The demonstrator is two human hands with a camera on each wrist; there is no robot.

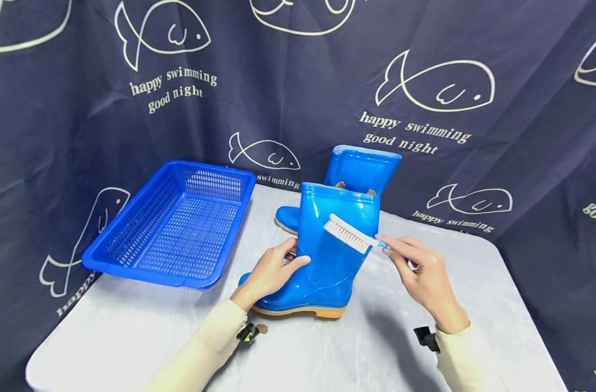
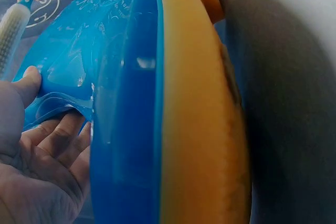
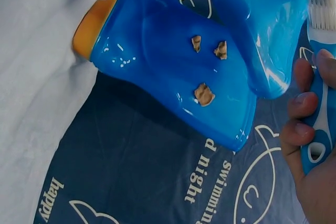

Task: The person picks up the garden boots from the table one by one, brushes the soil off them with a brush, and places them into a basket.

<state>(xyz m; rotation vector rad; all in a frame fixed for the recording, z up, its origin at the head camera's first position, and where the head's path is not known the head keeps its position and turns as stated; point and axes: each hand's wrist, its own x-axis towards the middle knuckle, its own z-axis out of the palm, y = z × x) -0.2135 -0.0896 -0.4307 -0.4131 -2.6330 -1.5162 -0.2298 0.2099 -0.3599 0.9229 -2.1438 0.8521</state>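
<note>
A blue rubber boot [image 1: 322,267] with a tan sole stands upright on the table, toe to the left. My left hand [image 1: 275,269] grips the front of its shaft at the ankle, thumb on the near side and fingers round behind, as the left wrist view [image 2: 44,166] shows. My right hand [image 1: 425,272] holds a white-bristled scrubbing brush [image 1: 349,233] by its blue and white handle [image 3: 321,114]. The bristles overlap the upper shaft in the head view. Behind stands a second blue boot [image 1: 363,166], with brown scraps [image 3: 204,94] on its shaft.
A blue perforated plastic basket [image 1: 219,267] sits at the left of the pale table [image 1: 298,354]. A dark curtain [image 1: 298,81] with white fish drawings hangs behind and around the table's edges.
</note>
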